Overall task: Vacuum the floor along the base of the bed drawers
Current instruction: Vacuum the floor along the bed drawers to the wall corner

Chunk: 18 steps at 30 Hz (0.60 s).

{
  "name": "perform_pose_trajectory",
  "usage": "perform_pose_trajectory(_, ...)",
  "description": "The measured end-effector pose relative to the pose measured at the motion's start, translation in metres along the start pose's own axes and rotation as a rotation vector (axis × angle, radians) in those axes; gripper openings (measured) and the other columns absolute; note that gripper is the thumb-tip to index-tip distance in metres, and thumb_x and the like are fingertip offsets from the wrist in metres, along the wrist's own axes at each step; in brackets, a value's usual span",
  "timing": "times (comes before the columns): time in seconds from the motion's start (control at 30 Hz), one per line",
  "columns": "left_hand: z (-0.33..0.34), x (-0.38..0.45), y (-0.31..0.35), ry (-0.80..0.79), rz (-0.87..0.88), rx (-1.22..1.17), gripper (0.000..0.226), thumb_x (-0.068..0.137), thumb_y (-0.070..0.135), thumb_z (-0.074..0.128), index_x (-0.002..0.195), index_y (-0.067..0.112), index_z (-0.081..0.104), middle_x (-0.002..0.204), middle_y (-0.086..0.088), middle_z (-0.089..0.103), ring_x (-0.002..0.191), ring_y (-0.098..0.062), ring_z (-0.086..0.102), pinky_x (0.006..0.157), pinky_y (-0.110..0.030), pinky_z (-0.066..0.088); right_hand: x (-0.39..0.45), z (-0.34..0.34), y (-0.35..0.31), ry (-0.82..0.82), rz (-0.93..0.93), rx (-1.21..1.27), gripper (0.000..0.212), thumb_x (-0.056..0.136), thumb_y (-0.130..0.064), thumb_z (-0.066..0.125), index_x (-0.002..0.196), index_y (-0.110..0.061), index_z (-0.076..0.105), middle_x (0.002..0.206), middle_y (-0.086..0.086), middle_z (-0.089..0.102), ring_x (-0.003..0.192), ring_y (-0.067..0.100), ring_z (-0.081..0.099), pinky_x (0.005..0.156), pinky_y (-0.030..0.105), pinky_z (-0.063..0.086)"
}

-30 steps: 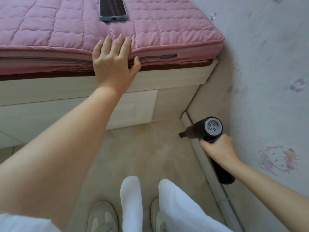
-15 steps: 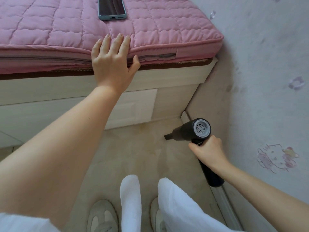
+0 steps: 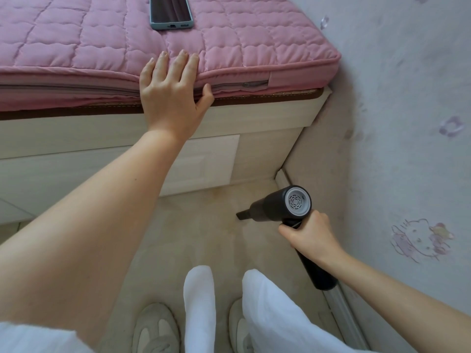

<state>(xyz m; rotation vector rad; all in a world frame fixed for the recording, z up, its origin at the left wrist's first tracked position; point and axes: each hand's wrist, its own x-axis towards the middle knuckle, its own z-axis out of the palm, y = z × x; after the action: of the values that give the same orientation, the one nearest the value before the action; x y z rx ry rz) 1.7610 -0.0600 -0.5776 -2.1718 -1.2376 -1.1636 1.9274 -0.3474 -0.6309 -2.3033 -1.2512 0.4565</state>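
My right hand point(image 3: 309, 234) grips the handle of a black handheld vacuum point(image 3: 276, 207). Its narrow nozzle points left and down over the beige floor point(image 3: 204, 238), a short way in front of the pale wooden bed drawer point(image 3: 204, 164); whether the tip touches the floor I cannot tell. My left hand point(image 3: 170, 95) lies flat with fingers spread on the edge of the pink quilted mattress point(image 3: 102, 47), above the drawer. The vacuum's grey round rear vent faces me.
A phone point(image 3: 170, 12) lies on the mattress behind my left hand. The wallpapered wall point(image 3: 407, 123) and a baseboard point(image 3: 341, 309) run close along the right. My white trouser legs and grey shoes point(image 3: 155, 329) stand at the bottom centre.
My right hand has carried the vacuum leftward, away from the wall and baseboard, out over the floor in front of the drawer. My left hand has stayed on the mattress edge.
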Motion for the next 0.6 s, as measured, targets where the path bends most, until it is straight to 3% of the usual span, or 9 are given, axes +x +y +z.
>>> perform_pose_trajectory(0.17, 0.001, 0.000, 0.000, 0.019, 0.003, 0.003, 0.050, 0.099, 0.046, 0.044, 0.135, 0.018, 0.062, 0.139, -0.005, 0.061, 0.132, -0.035, 0.052, 0.113, -0.048, 0.035, 0.006, 0.002, -0.003, 0.012, -0.005, 0.001, 0.026, 0.069, -0.020, 0.063, 0.055, -0.013, 0.042, 0.048, 0.006, 0.055, 0.055, 0.020, 0.048, 0.050, 0.018, 0.038)
perform_pose_trajectory(0.3, 0.001, 0.000, 0.000, 0.024, 0.004, 0.006, 0.050, 0.098, 0.046, 0.044, 0.135, 0.018, 0.062, 0.138, -0.004, 0.061, 0.131, -0.034, 0.053, 0.113, -0.047, 0.035, 0.012, 0.006, -0.006, 0.006, 0.002, -0.001, 0.025, 0.067, -0.025, 0.061, 0.057, -0.011, 0.043, 0.049, 0.007, 0.056, 0.059, 0.023, 0.052, 0.056, 0.031, 0.045)
perform_pose_trajectory(0.47, 0.001, 0.000, -0.001, 0.035, 0.009, 0.013, 0.049, 0.098, 0.046, 0.044, 0.134, 0.018, 0.062, 0.137, -0.004, 0.062, 0.130, -0.034, 0.054, 0.112, -0.048, 0.036, 0.012, 0.010, -0.006, -0.061, -0.018, 0.023, 0.025, 0.061, -0.033, 0.055, 0.063, -0.010, 0.046, 0.051, 0.007, 0.057, 0.059, 0.024, 0.060, 0.057, 0.034, 0.053)
perform_pose_trajectory(0.6, 0.000, 0.000, -0.001, 0.014, 0.007, 0.005, 0.050, 0.099, 0.047, 0.043, 0.136, 0.018, 0.061, 0.139, -0.004, 0.061, 0.132, -0.034, 0.052, 0.113, -0.048, 0.035, 0.009, 0.006, -0.002, -0.082, -0.014, -0.002, 0.024, 0.063, -0.032, 0.056, 0.065, -0.010, 0.044, 0.054, 0.007, 0.055, 0.054, 0.020, 0.049, 0.053, 0.033, 0.049)
